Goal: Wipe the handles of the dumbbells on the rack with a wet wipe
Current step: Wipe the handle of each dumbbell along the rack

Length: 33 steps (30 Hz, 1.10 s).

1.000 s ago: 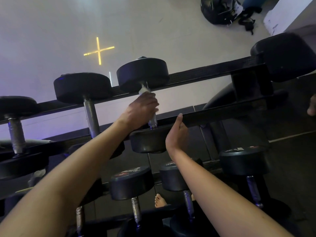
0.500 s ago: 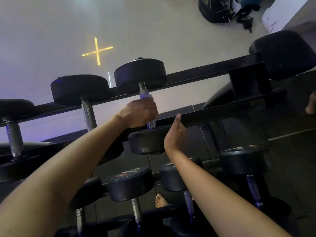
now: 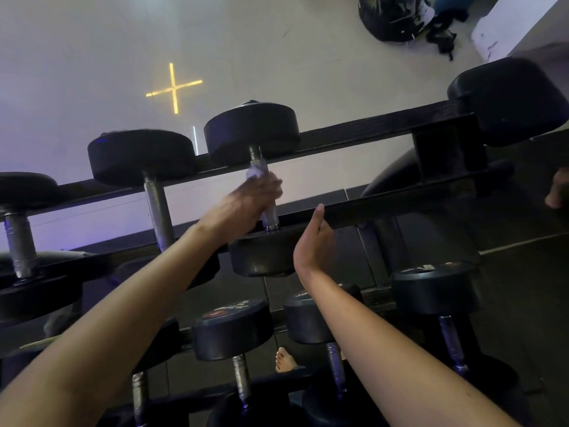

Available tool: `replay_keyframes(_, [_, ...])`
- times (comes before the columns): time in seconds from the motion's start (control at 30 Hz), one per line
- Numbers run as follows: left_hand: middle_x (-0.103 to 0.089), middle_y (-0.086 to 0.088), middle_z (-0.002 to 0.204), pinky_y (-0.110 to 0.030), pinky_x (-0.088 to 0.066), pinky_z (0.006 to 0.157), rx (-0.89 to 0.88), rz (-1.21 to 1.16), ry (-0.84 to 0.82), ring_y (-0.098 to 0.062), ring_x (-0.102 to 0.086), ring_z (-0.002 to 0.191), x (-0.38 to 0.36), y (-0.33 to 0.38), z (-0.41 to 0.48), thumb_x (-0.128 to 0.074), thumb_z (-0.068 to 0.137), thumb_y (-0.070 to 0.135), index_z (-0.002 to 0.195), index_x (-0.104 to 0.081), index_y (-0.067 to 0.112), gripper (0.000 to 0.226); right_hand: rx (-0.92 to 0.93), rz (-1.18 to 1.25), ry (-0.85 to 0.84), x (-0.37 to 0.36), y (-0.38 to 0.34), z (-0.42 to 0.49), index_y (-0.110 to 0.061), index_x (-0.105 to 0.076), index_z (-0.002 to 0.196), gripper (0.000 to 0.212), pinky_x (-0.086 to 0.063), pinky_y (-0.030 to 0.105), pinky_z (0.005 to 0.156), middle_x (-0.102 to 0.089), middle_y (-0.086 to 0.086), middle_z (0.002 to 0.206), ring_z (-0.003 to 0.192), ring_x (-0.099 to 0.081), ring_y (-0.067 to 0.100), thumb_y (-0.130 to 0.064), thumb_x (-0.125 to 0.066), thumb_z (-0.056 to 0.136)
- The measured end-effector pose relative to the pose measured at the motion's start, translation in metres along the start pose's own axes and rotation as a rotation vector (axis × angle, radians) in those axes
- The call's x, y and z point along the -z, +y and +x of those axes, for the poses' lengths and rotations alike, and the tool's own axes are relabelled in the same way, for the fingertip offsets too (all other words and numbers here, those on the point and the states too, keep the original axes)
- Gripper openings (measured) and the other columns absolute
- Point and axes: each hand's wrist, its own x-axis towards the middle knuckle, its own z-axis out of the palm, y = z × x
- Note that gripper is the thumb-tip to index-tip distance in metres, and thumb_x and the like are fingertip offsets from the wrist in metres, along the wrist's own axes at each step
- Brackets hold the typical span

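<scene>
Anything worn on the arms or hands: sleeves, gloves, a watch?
Nothing worn shows. The left forearm and right forearm are bare to the frame edge, no sleeves. The left hand and right hand are ungloved; no watch, band or ring is visible.

Between the back rail (image 3: 369, 127) and front rail (image 3: 400, 201) I have open room right of the gripped handle (image 3: 270, 214) — clear through to the bracket (image 3: 443, 155). Leftward, a slimmer gap, then the next handle (image 3: 157, 208). My left hand (image 3: 246, 204) fills the middle; my right hand (image 3: 311, 245) sits against the front rail, fingers hidden. Lower dumbbells (image 3: 234, 328) crowd beneath.
</scene>
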Motion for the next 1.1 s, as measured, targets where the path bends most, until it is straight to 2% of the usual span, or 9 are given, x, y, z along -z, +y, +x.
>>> replay_keyframes(0.07, [-0.057, -0.016, 0.130, -0.017, -0.017, 0.114, -0.016, -0.130, -0.038, -0.016, -0.037, 0.130, 0.003, 0.008, -0.017, -0.053, 0.076, -0.019, 0.117, -0.064, 0.000, 0.046, 0.002, -0.002, 0.000, 0.000, 0.001, 0.000, -0.004, -0.064, 0.103, 0.068, -0.032, 0.020, 0.053, -0.058, -0.004, 0.073, 0.065, -0.052, 0.005, -0.053, -0.017, 0.098])
replay_keyframes(0.17, [-0.063, -0.007, 0.124, -0.033, -0.041, 0.106, 0.122, -0.169, 0.056, -0.018, -0.053, 0.122, 0.002, 0.001, -0.014, -0.060, 0.085, -0.003, 0.112, -0.069, 0.011, 0.032, -0.002, -0.011, -0.005, 0.001, 0.001, -0.001, -0.005, -0.063, 0.101, 0.069, -0.032, 0.022, 0.053, -0.055, -0.005, 0.069, 0.064, -0.052, 0.007, -0.055, -0.017, 0.097])
replay_keyframes(0.33, [-0.059, 0.005, 0.099, -0.022, -0.054, 0.080, 0.832, -0.636, 0.546, -0.009, -0.060, 0.090, -0.007, 0.023, 0.013, -0.067, 0.084, 0.005, 0.095, -0.073, 0.010, 0.014, -0.011, 0.001, -0.005, 0.002, -0.002, -0.002, -0.007, -0.063, 0.097, 0.065, -0.035, 0.023, 0.054, -0.057, -0.003, 0.070, 0.065, -0.054, 0.009, -0.054, -0.018, 0.098])
replay_keyframes(0.5, [-0.065, -0.005, 0.088, -0.034, -0.055, 0.072, 1.147, -0.884, 0.321, -0.020, -0.063, 0.078, -0.008, 0.027, -0.002, -0.071, 0.083, 0.014, 0.087, -0.063, 0.013, 0.009, -0.003, 0.028, -0.006, 0.003, -0.001, -0.001, -0.007, -0.058, 0.084, 0.061, -0.034, 0.027, 0.054, -0.052, 0.000, 0.064, 0.060, -0.051, 0.012, -0.052, -0.020, 0.098])
replay_keyframes(0.63, [-0.061, -0.007, 0.075, -0.030, -0.055, 0.066, 1.280, -1.219, 0.567, -0.018, -0.057, 0.064, -0.006, 0.011, 0.021, -0.061, 0.090, 0.009, 0.095, -0.058, 0.009, 0.005, -0.003, 0.043, 0.003, 0.000, -0.001, 0.001, -0.005, -0.059, 0.083, 0.063, -0.038, 0.027, 0.054, -0.054, 0.001, 0.065, 0.061, -0.053, 0.014, -0.052, -0.020, 0.099])
replay_keyframes(0.73, [-0.058, -0.006, 0.068, -0.024, -0.052, 0.055, 1.328, -1.161, 0.359, -0.015, -0.054, 0.055, -0.013, 0.019, 0.017, -0.049, 0.095, 0.006, 0.100, -0.060, 0.011, 0.013, 0.003, 0.032, 0.014, 0.000, 0.001, 0.002, -0.005, -0.061, 0.088, 0.063, -0.038, 0.027, 0.055, -0.056, 0.001, 0.068, 0.064, -0.055, 0.013, -0.052, -0.021, 0.099])
replay_keyframes(0.83, [-0.058, -0.008, 0.067, -0.023, -0.050, 0.050, 1.347, -1.118, 0.136, -0.015, -0.054, 0.050, -0.006, 0.022, 0.009, -0.039, 0.093, -0.003, 0.082, -0.061, 0.012, 0.029, 0.010, 0.051, 0.004, 0.000, 0.002, 0.002, -0.004, -0.063, 0.093, 0.065, -0.039, 0.029, 0.059, -0.059, 0.002, 0.073, 0.070, -0.058, 0.015, -0.054, -0.021, 0.098])
replay_keyframes(1.0, [-0.058, -0.018, 0.091, -0.029, -0.046, 0.060, 1.376, -1.309, 0.441, -0.024, -0.050, 0.073, -0.006, 0.002, 0.038, -0.031, 0.088, -0.003, 0.087, -0.062, 0.008, 0.033, 0.019, 0.084, 0.023, -0.002, 0.001, 0.003, -0.008, -0.055, 0.077, 0.059, -0.040, 0.030, 0.062, -0.055, 0.003, 0.070, 0.067, -0.055, 0.017, -0.051, -0.022, 0.099])
replay_keyframes(1.1, [-0.061, -0.005, 0.081, -0.027, -0.047, 0.055, 1.347, -1.227, 0.304, -0.014, -0.051, 0.063, -0.010, 0.021, 0.026, -0.035, 0.096, 0.004, 0.112, -0.061, 0.011, 0.031, 0.023, 0.030, 0.009, 0.003, -0.003, 0.003, -0.004, -0.059, 0.088, 0.060, -0.035, 0.030, 0.063, -0.059, 0.007, 0.082, 0.076, -0.054, 0.021, -0.048, -0.021, 0.100])
